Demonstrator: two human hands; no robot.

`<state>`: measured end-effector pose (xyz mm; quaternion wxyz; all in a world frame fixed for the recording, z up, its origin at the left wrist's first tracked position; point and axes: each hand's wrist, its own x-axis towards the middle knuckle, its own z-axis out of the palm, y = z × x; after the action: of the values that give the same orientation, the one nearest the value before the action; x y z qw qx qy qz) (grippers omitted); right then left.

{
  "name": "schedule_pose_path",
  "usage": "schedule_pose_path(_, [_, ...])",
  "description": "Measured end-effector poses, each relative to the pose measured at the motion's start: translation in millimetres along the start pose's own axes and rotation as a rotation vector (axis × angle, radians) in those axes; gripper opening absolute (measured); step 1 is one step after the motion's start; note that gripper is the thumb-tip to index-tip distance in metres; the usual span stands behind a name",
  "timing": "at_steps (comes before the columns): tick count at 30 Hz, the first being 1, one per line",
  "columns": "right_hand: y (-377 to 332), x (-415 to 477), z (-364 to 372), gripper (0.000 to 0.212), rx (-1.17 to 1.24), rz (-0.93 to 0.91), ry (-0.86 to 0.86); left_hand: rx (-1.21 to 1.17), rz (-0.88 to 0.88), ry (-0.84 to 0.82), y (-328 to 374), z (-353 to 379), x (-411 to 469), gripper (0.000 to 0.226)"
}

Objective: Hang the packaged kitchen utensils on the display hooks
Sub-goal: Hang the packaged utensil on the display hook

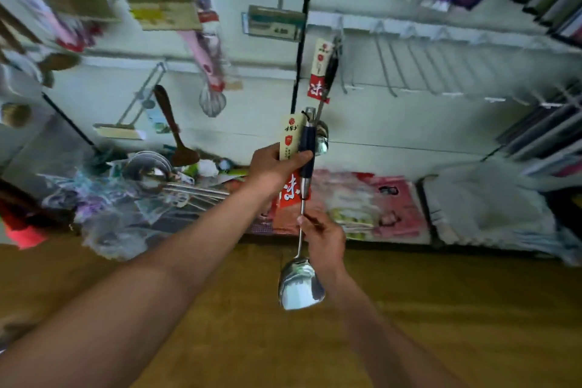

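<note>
I hold a steel spatula [301,288] upright, blade down, with a dark handle and a cream-and-red card label [288,142] tied to it. My left hand [274,164] grips the handle and the label together. My right hand [322,235] pinches the thin metal shaft lower down. The handle's top end sits just below a ladle [322,138] with the same kind of label [320,71], which hangs from a display hook [339,30] on the white wall panel. To its right runs a row of bare wire hooks [419,66].
More utensils hang on the left: a whisk [212,101], a wooden spoon [174,132], pink-handled tools. A low shelf [340,238] holds steel bowls [148,167], plastic-wrapped goods, printed packets and folded cloths [491,208]. A black upright post [303,28] divides the panels. Wooden floor lies below.
</note>
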<state>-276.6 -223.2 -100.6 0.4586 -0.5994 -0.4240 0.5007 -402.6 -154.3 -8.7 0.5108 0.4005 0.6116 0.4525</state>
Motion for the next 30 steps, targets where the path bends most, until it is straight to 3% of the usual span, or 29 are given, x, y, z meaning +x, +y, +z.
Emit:
schedule_pose_path(4, [4.0,28.3,-25.6,0.018,-0.089,0.055,-0.008,0.001,0.014,-0.008,3.6,44.2,25.2,0.022])
schedule_pose_path(7, [7.5,51.0,-30.2,0.017,0.068,0.090,0.092,-0.004,0.040,-0.032,3.4,58.1,44.3,0.030])
schedule_pose_path(15, [14.0,74.7,-17.0,0.020,0.165,0.136,0.176,-0.001,0.055,-0.048,0.5,61.3,71.6,0.018])
schedule_pose_path(25, [8.6,76.4,-8.2,0.018,0.125,0.046,0.191,-0.023,0.105,-0.068,0.7,60.4,81.3,0.032])
schedule_pose_path(30, [4.9,86.8,-2.7,0.016,0.066,-0.011,0.177,-0.074,0.071,0.001,2.0,65.0,97.6,0.037])
